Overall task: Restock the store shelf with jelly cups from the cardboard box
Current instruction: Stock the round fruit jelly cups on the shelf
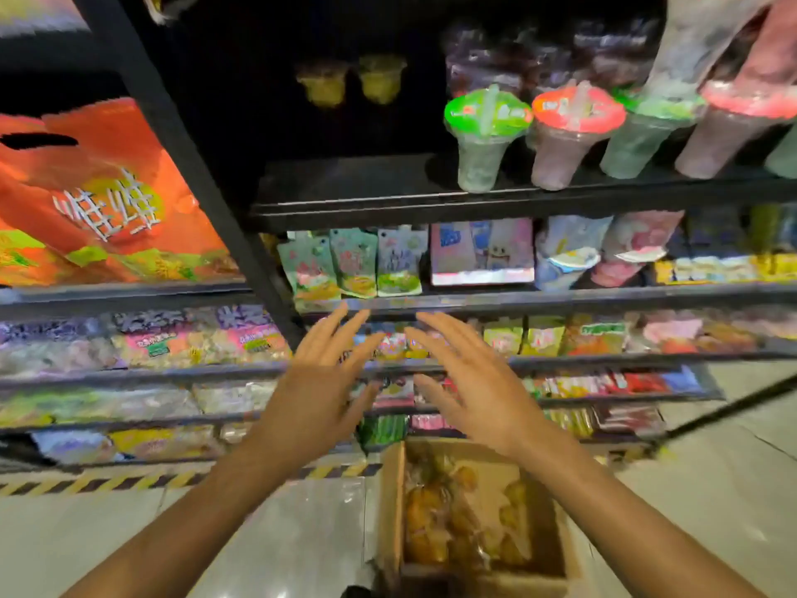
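Observation:
An open cardboard box point(390, 507) stands on the floor below me with several orange-yellow jelly cups point(431, 511) inside. Two yellowish jelly cups point(351, 82) sit deep at the back of the dark upper shelf point(345, 200). My left hand point(323, 381) and my right hand point(465, 381) are raised side by side in front of the middle shelves. The fingers of both are spread straight and hold nothing. They hover above the box, well below the upper shelf.
Green- and red-lidded drink cups point(487, 135) stand at the right of the upper shelf. Snack pouches point(353, 263) fill the shelf below. A large orange bag point(99, 196) sits at the left, behind a black upright post point(185, 153). Hazard tape point(108, 483) marks the tiled floor.

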The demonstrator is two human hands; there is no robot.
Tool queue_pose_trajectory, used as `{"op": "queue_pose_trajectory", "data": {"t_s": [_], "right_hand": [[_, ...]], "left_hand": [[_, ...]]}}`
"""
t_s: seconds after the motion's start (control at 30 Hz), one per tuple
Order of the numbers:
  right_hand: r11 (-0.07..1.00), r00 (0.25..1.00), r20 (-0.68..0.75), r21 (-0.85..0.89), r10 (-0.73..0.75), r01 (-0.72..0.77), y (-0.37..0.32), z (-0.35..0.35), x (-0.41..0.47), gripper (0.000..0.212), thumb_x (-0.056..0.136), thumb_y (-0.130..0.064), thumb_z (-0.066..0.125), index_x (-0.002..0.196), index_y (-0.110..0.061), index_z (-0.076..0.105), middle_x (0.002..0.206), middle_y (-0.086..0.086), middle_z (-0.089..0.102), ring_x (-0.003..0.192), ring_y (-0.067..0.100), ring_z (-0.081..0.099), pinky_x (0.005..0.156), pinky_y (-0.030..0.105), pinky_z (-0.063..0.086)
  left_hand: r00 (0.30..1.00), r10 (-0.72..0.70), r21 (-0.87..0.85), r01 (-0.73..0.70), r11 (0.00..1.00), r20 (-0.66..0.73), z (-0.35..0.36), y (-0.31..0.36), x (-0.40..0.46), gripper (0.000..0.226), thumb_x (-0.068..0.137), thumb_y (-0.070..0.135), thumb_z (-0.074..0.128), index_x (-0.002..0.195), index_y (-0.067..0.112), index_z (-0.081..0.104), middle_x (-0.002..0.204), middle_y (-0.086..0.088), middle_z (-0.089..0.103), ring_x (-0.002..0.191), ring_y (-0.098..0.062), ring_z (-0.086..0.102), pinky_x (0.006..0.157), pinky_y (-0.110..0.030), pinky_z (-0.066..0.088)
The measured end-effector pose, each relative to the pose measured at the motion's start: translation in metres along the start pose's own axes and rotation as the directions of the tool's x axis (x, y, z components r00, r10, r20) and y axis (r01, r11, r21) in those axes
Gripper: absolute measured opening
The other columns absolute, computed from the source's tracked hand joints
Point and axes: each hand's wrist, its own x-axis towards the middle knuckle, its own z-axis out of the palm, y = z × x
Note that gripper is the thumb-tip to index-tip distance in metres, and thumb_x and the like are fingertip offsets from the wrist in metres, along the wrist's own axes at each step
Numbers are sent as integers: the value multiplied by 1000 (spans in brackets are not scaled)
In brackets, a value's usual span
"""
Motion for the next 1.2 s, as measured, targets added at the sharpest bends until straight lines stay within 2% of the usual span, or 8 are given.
{"op": "queue_pose_trajectory", "data": {"t_s": [0.27, 0.4, 0.57, 0.67, 0.73, 0.87, 1.03, 1.2], "right_hand": [[804, 777, 243, -26, 581, -594, 67, 90, -154, 61, 97, -55, 33, 147, -22, 50, 153, 0, 46, 143, 21, 39, 118, 31, 31], [592, 538, 372, -41, 757, -805, 107, 132, -226, 50, 100, -42, 52, 145, -21, 51, 149, 3, 49, 138, 23, 47, 114, 26, 36], [480, 373, 504, -95, 779, -872, 176, 197, -307, 52, 102, -34, 56, 151, -28, 41, 152, 0, 44, 138, 26, 47, 113, 32, 39], [411, 312, 550, -62, 774, -910, 224, 248, -339, 51, 102, -34, 56, 150, -27, 42, 152, 2, 45, 138, 27, 47, 113, 34, 39], [364, 293, 555, -18, 778, -931, 253, 286, -357, 53, 101, -34, 59, 150, -20, 44, 149, 6, 49, 134, 27, 50, 113, 37, 42], [349, 273, 576, -22, 771, -937, 313, 375, -395, 51, 98, -27, 63, 144, -10, 49, 141, 8, 56, 126, 29, 57, 99, 9, 33], [293, 230, 587, -13, 776, -956, 375, 488, -428, 45, 98, -28, 64, 140, -17, 54, 137, 6, 57, 128, 26, 55, 104, 33, 44], [134, 25, 630, -126, 776, -983, 437, 564, -435, 39, 102, -29, 58, 139, -18, 50, 125, 9, 61, 114, 28, 63, 89, 36, 54]], "left_hand": [[891, 195, -226, -108, 968, 409, 168, 27, -51, 52, 91, 38, 60, 137, 13, 60, 145, -16, 54, 136, -39, 44, 108, -54, 45], [806, 182, -291, -13, 957, 564, 249, 46, -69, 72, 104, 47, 11, 132, 7, 64, 141, -19, 56, 129, -43, 54, 100, -54, 51], [678, 3, -226, 240, 944, 735, 351, 69, -89, 46, 87, 29, 56, 130, 10, 58, 129, -20, 61, 111, -45, 63, 91, -51, 56], [623, 31, -238, 253, 938, 782, 418, 86, -99, 74, 71, 23, 86, 134, 13, 48, 132, -20, 61, 107, -43, 66, 84, -49, 58], [616, 25, -238, 266, 934, 787, 466, 94, -109, 69, 76, 25, 83, 137, 18, 51, 135, -15, 59, 111, -38, 65, 88, -44, 57], [589, 76, -177, 115, 977, 804, 583, 98, -156, 46, 97, 34, 46, 133, 13, 63, 142, -18, 56, 116, -42, 62, 87, -50, 58], [492, 53, -136, 135, 981, 869, 712, 105, -188, 59, 82, 45, 41, 128, 19, 66, 123, -10, 69, 103, -34, 71, 78, -47, 60], [491, 33, -176, 250, 952, 870, 826, 105, -197, 62, 82, 31, 62, 142, 19, 56, 129, -16, 61, 111, -38, 63, 83, -48, 58]]}}
